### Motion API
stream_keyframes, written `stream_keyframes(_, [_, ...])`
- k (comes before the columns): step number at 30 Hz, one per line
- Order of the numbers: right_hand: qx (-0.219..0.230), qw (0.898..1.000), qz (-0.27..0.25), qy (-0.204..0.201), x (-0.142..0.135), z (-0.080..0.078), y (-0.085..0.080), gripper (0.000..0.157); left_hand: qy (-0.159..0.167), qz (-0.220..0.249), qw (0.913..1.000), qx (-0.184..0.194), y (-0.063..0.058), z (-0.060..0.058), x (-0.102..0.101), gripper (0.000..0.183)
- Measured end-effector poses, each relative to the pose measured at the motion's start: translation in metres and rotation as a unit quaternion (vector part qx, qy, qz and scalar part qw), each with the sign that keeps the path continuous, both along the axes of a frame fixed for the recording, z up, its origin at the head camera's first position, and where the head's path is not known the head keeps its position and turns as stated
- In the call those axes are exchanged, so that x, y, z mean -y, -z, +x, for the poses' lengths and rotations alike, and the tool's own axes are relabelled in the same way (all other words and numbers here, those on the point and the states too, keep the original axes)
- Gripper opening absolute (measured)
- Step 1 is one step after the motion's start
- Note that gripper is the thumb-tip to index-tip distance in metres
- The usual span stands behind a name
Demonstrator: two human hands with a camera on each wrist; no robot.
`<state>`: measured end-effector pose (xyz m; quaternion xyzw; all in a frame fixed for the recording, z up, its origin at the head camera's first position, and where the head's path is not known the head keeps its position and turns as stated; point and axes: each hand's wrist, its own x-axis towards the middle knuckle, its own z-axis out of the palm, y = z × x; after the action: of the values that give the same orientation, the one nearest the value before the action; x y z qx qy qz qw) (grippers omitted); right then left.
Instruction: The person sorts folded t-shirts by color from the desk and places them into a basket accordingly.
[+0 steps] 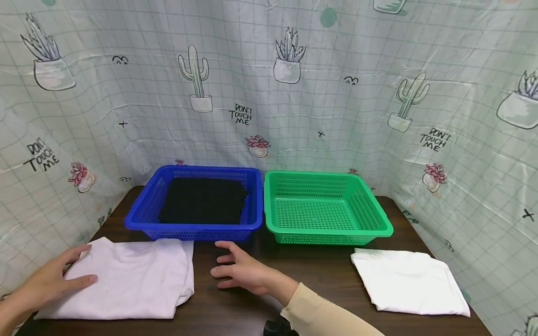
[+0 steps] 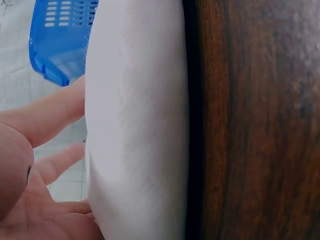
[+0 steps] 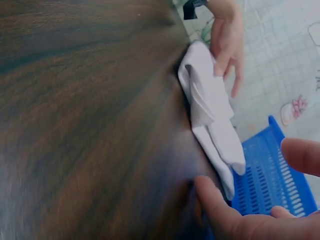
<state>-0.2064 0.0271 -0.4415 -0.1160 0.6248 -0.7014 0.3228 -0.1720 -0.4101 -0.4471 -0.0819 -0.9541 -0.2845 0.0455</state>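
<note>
A folded white garment (image 1: 130, 280) lies at the left of the dark table. My left hand (image 1: 54, 282) rests at its left edge, thumb and fingers spread apart and touching the cloth. In the left wrist view the garment (image 2: 140, 120) shows as a thick soft fold, and the left fingers (image 2: 55, 112) reach to its far side. My right hand (image 1: 244, 273) hovers over the table just right of the garment, fingers loosely bent and apart, holding nothing. The right wrist view shows the garment's layered, folded edge (image 3: 205, 100) beyond the right fingers (image 3: 217, 205).
A blue basket (image 1: 193, 227) with folded black cloth (image 1: 203, 200) stands behind the garment. Beside it is a green basket (image 1: 329, 232) with a bare slotted floor. Another folded white cloth (image 1: 409, 282) lies at the right. A patterned curtain (image 1: 269, 126) surrounds the table (image 1: 227, 312).
</note>
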Motion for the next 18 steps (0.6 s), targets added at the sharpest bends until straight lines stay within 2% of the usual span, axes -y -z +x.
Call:
stream_keyframes(3, [0.013,1.0,-0.015,-0.004,0.006,0.001,0.004,0.072,-0.005,0.012,0.9965,0.082,-0.005,-0.002,0.0,0.081])
stream_keyframes(6, [0.024,0.999,-0.021,-0.008,0.015,0.002,0.005,0.071,-0.008,0.05,0.9833,0.175,-0.009,-0.003,-0.001,0.085])
stream_keyframes(8, [0.029,0.999,-0.021,-0.009,0.02,0.003,0.005,0.071,-0.01,0.072,0.9739,0.215,-0.01,-0.004,-0.002,0.086])
stream_keyframes(11, [0.036,0.999,-0.022,-0.01,0.027,0.003,0.005,0.07,-0.007,0.102,0.9643,0.244,-0.01,-0.003,-0.005,0.086])
stream_keyframes(18, [0.033,0.999,-0.029,0.004,0.04,0.002,0.008,0.066,0.023,0.173,0.9465,0.272,-0.008,-0.005,-0.011,0.084])
